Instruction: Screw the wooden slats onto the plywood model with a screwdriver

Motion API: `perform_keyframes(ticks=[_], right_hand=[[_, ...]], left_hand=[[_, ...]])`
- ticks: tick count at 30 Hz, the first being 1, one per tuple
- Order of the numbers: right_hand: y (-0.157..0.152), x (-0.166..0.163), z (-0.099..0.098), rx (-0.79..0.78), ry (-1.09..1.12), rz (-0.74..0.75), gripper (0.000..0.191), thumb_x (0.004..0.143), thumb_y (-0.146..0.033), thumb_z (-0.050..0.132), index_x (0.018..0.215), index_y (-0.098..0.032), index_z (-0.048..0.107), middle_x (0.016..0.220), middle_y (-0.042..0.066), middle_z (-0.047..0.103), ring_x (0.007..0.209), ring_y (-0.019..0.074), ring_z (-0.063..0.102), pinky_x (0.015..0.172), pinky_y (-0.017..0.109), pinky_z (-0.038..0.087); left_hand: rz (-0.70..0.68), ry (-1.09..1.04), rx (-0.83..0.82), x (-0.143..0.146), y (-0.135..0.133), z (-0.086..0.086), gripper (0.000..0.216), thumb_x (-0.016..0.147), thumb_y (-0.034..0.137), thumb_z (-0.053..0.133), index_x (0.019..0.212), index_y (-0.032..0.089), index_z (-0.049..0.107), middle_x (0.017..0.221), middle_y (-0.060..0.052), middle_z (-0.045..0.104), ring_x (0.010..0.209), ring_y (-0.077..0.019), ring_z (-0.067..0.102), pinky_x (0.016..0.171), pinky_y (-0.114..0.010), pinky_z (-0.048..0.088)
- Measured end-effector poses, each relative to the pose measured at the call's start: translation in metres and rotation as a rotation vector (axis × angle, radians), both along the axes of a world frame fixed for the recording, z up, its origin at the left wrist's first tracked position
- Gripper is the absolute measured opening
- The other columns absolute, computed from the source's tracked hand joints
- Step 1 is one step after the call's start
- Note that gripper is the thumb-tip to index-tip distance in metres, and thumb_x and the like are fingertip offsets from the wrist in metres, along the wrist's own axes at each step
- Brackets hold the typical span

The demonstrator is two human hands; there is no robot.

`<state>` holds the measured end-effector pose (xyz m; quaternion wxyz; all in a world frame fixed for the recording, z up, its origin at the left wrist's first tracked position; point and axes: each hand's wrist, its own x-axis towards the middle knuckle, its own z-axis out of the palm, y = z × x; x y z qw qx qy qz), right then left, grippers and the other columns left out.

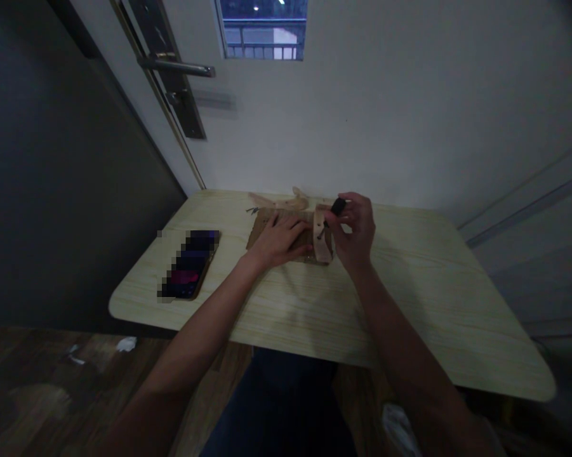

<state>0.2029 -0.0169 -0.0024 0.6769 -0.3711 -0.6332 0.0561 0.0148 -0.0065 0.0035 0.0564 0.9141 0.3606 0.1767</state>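
A brown piece that looks like cardboard [301,255] lies on the table, with a pale strip [320,244] across its right end. Small dark spots, perhaps holes, show on the strip. My left hand [280,240] rests flat on the brown piece, fingers spread, its fingertips toward the far edge. In my right hand [357,228], thumb and fingers pinch a short black-handled tool [338,206], possibly a screwdriver. Its thin dark end slants down to the strip; whether the tip touches cannot be made out. Behind the brown piece lies a crumpled beige strip [280,202].
A phone [190,266], partly pixelated, lies on the left of the pale wooden table [438,304]. Beyond the table's far edge stands a white door [400,114] with a metal handle [181,66] and a small window [265,32]. White scraps [126,344] lie on the floor.
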Motion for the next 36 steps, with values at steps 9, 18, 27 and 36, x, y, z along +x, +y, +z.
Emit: perform_keyframes(ticks=[9,18,27,36], right_hand=[[-0.003,0.009,0.006,0.035,-0.155,-0.013,0.030,0.101,-0.044,0.049,0.122,-0.029,0.064,0.110,0.005,0.070,0.096,0.0185,0.068,0.076,0.034,0.061],[0.000,0.002,0.000,0.005,-0.049,-0.027,0.036,0.096,-0.046,0.057,0.128,-0.030,0.057,0.119,0.006,0.066,0.085,0.0155,0.068,0.063,0.028,0.058],[-0.002,0.003,0.001,-0.015,-0.090,-0.031,0.033,0.100,-0.049,0.049,0.122,-0.028,0.062,0.113,0.006,0.069,0.093,0.0179,0.067,0.069,0.031,0.059],[-0.006,0.001,0.001,-0.112,-0.088,0.091,0.044,0.104,-0.051,0.036,0.139,-0.028,0.052,0.106,0.006,0.074,0.096,0.0200,0.073,0.087,0.039,0.060]], left_hand=[[0.004,0.005,-0.018,0.001,-0.001,0.002,0.041,0.098,0.046,0.056,0.131,0.022,0.055,0.141,-0.011,0.060,0.136,-0.0325,0.050,0.117,-0.062,0.029],[-0.006,-0.003,-0.006,0.000,0.000,0.000,0.040,0.098,0.047,0.055,0.131,0.023,0.055,0.140,-0.011,0.060,0.136,-0.0317,0.051,0.119,-0.063,0.027],[0.003,0.007,-0.012,0.000,-0.001,0.001,0.042,0.098,0.046,0.055,0.132,0.021,0.055,0.140,-0.012,0.060,0.136,-0.0328,0.050,0.118,-0.062,0.029],[-0.001,-0.004,-0.010,0.000,0.000,0.001,0.041,0.098,0.045,0.055,0.132,0.022,0.055,0.141,-0.012,0.059,0.136,-0.0327,0.050,0.117,-0.061,0.029]])
